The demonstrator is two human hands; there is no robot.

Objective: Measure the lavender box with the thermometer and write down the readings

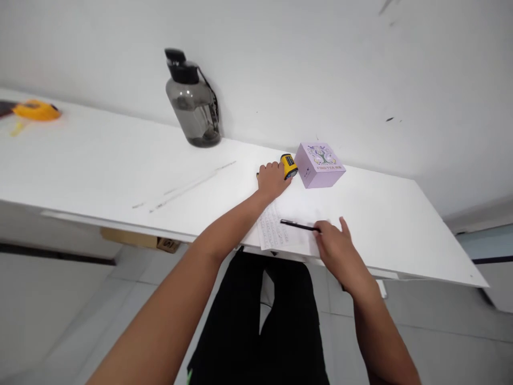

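My left hand is closed over a yellow and black tape measure, whose right end sticks out past the fingers near the back of the white table. Between the finger and thumb of my right hand is a black pen, its far end reaching left above a sheet of paper. Rows of handwriting, too small to read, cover the left part of the sheet. Just right of the tape measure sits a light purple box with a printed lid.
A grey translucent water bottle with a black lid stands against the wall. At the far left lies a blurred orange-yellow object. Thin marks run across the tabletop. Below the table's front edge a cardboard box shows.
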